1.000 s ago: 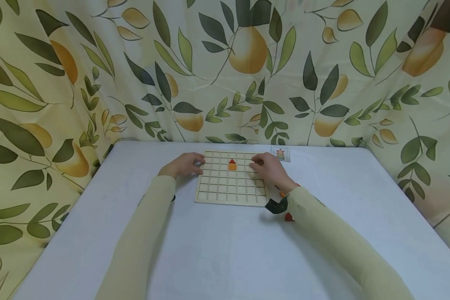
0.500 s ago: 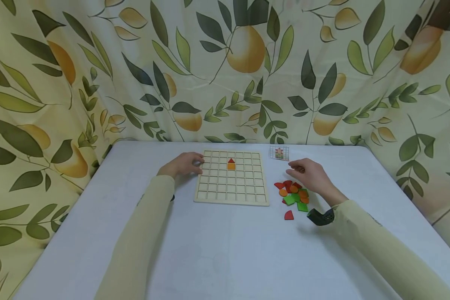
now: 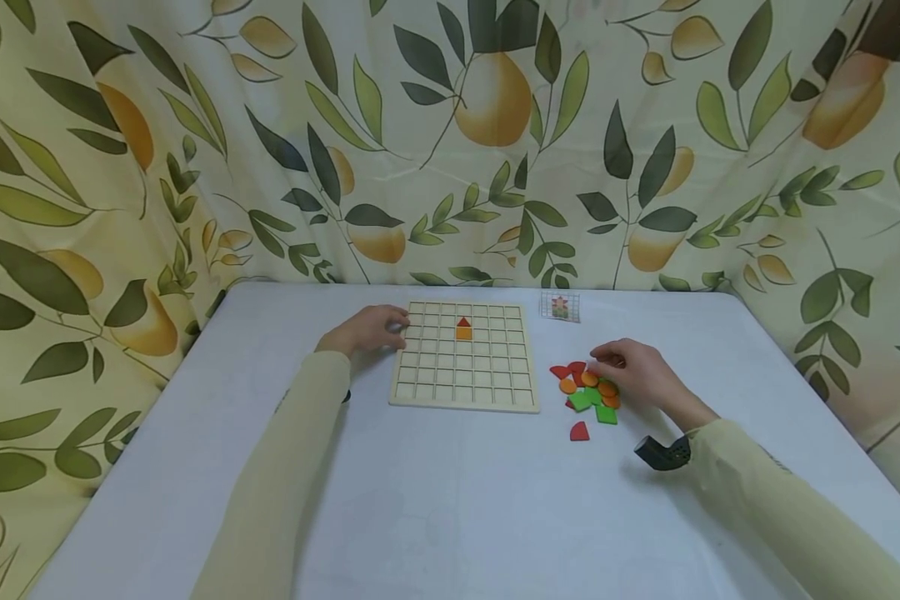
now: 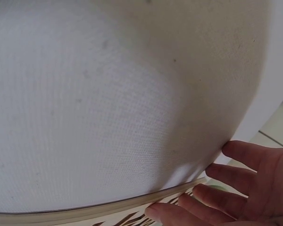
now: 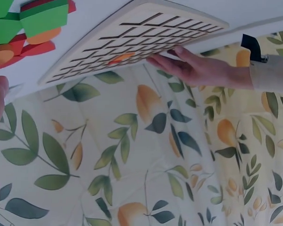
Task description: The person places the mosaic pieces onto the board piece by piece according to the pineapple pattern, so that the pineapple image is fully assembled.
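A wooden grid board (image 3: 461, 371) lies on the white table (image 3: 450, 500). A red triangle (image 3: 462, 322) sits above an orange square (image 3: 463, 333) in its top rows. My left hand (image 3: 390, 327) rests with relaxed fingers (image 4: 236, 186) on the board's left edge (image 4: 108, 207). My right hand (image 3: 606, 363) is lowered over a pile of red, orange and green pieces (image 3: 587, 392) right of the board, its loosely curled fingertips touching the pile's far side. The right wrist view shows the pieces (image 5: 28, 23), the board (image 5: 132, 37) and no piece held.
A lone red piece (image 3: 579, 431) lies in front of the pile. A small pattern card (image 3: 559, 307) sits beyond the board's right corner. Leaf-and-fruit printed curtains (image 3: 495, 150) close in the table on three sides.
My right hand left the board's right edge, swung right and came down onto the pile of pieces, which it had hidden before. The left hand and board stayed put.
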Available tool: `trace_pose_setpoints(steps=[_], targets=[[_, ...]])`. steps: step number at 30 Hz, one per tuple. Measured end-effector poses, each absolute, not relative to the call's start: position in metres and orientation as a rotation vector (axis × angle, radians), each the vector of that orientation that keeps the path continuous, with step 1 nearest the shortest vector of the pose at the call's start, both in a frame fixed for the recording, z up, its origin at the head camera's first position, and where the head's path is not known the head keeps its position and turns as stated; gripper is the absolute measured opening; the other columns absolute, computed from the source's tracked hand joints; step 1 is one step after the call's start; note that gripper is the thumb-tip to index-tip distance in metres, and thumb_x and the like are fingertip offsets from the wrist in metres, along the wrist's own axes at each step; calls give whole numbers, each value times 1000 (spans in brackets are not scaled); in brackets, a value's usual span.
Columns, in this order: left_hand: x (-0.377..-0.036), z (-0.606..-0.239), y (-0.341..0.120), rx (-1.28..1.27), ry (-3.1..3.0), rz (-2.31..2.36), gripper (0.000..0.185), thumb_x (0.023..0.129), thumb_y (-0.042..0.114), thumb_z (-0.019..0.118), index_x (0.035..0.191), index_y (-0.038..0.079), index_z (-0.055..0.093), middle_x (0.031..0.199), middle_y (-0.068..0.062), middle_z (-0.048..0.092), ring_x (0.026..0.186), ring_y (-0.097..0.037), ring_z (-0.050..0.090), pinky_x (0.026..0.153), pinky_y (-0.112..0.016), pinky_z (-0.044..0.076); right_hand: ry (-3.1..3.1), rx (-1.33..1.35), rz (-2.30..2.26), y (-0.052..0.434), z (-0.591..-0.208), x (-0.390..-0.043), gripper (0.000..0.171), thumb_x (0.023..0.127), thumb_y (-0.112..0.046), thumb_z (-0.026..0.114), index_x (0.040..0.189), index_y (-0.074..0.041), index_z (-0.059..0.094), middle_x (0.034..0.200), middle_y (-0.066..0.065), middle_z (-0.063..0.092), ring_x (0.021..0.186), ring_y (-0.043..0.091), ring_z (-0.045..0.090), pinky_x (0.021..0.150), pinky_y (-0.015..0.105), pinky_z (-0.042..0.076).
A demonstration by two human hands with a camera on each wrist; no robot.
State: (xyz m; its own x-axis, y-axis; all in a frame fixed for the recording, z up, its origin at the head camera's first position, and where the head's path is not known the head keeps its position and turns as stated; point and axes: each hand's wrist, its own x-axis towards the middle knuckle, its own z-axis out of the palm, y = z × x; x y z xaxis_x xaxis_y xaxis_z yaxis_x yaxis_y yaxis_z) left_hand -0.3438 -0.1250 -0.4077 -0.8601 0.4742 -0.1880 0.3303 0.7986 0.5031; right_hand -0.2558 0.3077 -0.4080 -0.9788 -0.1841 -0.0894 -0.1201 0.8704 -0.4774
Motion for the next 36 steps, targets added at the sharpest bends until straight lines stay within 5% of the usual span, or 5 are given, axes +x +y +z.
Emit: trace_pose_setpoints(steps=[12,36], targets=[[-344,-410,-125,618,2681,672,45,83,23,67,125,9,57,144,-4,39,137,-24,29,115,-38,23,2879,-337,-695,288,-413,-268,31,86,-30,64,108,-8,65,98,6,65,88,21,54,72,28,51],[-343,-407,-125,583,2686,665,45,84,24,66,126,11,56,145,-1,39,138,-22,28,115,-38,21,2876,-386,-653,286,-414,-287,28,87,-16,62,112,-3,63,104,13,62,89,24,52,78,36,52]])
